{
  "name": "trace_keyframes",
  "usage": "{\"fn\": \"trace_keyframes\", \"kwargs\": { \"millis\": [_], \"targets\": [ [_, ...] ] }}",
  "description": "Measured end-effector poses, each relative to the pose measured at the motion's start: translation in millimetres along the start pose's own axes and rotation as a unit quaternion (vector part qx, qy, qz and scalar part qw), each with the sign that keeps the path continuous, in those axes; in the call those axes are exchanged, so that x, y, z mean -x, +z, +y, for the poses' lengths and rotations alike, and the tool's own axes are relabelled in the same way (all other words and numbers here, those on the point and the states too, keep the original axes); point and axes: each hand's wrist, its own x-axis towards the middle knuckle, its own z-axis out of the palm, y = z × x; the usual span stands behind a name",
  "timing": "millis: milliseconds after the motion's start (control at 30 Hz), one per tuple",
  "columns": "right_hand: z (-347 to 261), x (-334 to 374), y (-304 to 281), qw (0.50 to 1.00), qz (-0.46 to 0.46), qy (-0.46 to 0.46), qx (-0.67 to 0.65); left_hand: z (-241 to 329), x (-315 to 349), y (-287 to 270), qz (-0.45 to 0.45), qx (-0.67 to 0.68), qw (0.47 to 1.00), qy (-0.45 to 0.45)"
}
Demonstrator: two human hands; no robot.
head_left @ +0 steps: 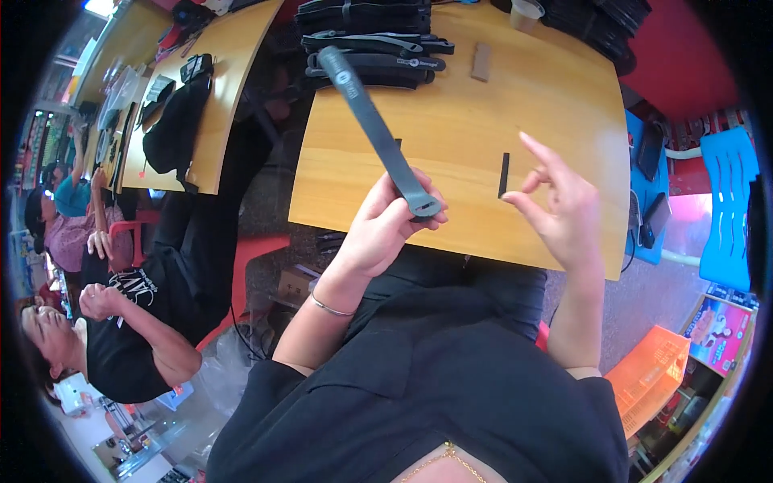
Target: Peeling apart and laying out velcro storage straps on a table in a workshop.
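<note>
A dark grey-green strap with a slotted, rounded end slants up and left over the table. My left hand grips it close to the slotted end, thumb on top. To the right, my right hand is raised over the table's near right part, thumb and index finger apart and nothing seen between them. Just beside that thumb lies a thin black strip on the wooden table. Another small dark piece shows partly behind the strap.
Stacked black straps fill the table's far left, with more dark bundles at the far right. A cup and a flat brown piece are there too. A co-worker sits left; an orange basket is at lower right.
</note>
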Motion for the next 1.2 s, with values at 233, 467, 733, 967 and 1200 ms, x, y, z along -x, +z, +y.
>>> {"fn": "trace_keyframes", "kwargs": {
  "millis": [233, 467, 733, 967, 1200],
  "targets": [
    [-12, 5, 35, 0.979, 0.011, -0.165, -0.122, -9, -2, 18, -0.050, -0.154, 0.986, 0.034],
    [2, 6, 43, 0.923, 0.053, -0.073, -0.373, -2, 12, 17, -0.113, -0.308, 0.945, -0.015],
    [124, -35, -132, 0.785, 0.391, 0.056, -0.476, 36, 47, -54, -0.264, -0.445, 0.840, -0.166],
    [168, -82, -57, 0.965, 0.258, 0.030, 0.044, 28, 42, -53, -0.108, -0.194, 0.973, -0.066],
    [183, -59, -3, 0.987, -0.020, -0.033, 0.159, 13, 6, -39, -0.038, -0.002, 0.999, 0.001]
  ]
}}
